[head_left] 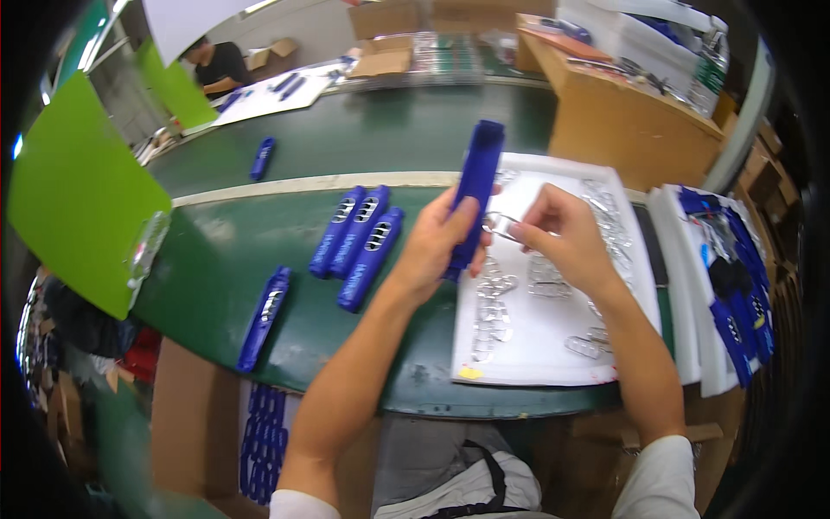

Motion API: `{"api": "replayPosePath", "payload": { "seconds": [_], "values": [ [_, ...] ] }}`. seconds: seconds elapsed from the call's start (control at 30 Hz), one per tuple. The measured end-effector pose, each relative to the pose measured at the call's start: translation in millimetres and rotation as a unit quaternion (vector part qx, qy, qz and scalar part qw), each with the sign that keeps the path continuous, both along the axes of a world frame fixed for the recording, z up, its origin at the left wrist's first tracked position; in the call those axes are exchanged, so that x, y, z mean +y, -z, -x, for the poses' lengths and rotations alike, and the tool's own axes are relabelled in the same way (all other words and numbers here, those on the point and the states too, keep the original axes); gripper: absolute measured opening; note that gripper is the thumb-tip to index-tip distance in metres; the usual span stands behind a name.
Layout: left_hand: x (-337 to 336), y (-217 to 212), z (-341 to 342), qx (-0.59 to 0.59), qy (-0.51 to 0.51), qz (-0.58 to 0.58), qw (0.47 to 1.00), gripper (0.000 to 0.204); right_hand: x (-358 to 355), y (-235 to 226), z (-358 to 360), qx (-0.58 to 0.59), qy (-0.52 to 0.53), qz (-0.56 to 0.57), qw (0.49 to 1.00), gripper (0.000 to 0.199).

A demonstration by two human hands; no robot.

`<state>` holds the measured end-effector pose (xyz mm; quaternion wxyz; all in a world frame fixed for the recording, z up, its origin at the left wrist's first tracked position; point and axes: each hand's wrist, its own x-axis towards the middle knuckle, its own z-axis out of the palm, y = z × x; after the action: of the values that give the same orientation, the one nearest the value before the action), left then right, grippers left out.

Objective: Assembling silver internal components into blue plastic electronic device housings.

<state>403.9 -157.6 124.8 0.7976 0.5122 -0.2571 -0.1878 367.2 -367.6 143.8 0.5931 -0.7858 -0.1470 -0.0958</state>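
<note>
My left hand (437, 238) is closed around a long blue plastic casing (478, 177), held tilted above the edge of the white tray (540, 374). Pinched in my right hand (558, 238) is a small shiny chrome trim piece (503, 227), close beside the casing. Many similar chrome pieces (493, 320) lie in the tray beneath my hands. To the left, three blue casings with silver openings (367, 259) lie side by side on the green table (207, 294). Another blue casing (264, 318) lies farther left, near the front edge.
One blue casing (263, 158) lies on the far green surface. A green board (82, 190) stands at left, a wooden box (618, 121) at back right. Foam trays with blue parts (731, 285) are at right. A cardboard box (194, 424) sits below. Another person (220, 67) works far left.
</note>
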Motion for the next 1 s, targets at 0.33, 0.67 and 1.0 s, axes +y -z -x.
{"api": "replayPosePath", "payload": {
  "seconds": [0.33,0.67,1.0],
  "values": [
    [3,5,-4,0.013,0.009,0.030,0.999,0.052,10,-12,8,0.008,-0.091,0.076,0.993,0.029],
    [4,19,-8,0.059,0.020,0.102,0.993,0.048,19,-1,-1,-0.019,-0.045,-0.090,0.995,0.031],
    [-12,25,-16,-0.029,0.049,0.116,0.992,0.036,-3,17,-6,-0.106,0.041,-0.013,0.993,0.018]
  ]
}}
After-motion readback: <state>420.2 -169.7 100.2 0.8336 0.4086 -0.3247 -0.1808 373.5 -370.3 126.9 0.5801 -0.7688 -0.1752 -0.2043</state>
